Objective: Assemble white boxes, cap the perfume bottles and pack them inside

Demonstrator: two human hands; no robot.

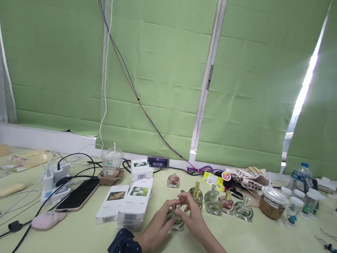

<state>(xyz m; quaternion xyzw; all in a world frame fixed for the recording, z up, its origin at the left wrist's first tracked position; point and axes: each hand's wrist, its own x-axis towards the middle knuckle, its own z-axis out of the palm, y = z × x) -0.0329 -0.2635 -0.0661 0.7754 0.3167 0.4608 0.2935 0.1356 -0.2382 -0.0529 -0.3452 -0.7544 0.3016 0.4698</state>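
Note:
My left hand (157,228) and my right hand (193,217) meet at the table's near middle around a small clear glass perfume bottle (175,221) with green inside. Both hands grip it, the right fingers pinching at its top. A dark scrunchie (124,248) sits on my left wrist. Just beyond the hands stand several similar little bottles (213,203), some with gold caps, and one pinkish bottle (173,180) stands apart further back.
White perfume boxes (134,202) lie left of my hands. Further left are a phone (78,199), a power strip with chargers (54,179), cables and a pink mouse (48,219). A plastic cup (112,163), a lidded tub (273,202), small jars (293,210) and a water bottle (299,175) stand behind.

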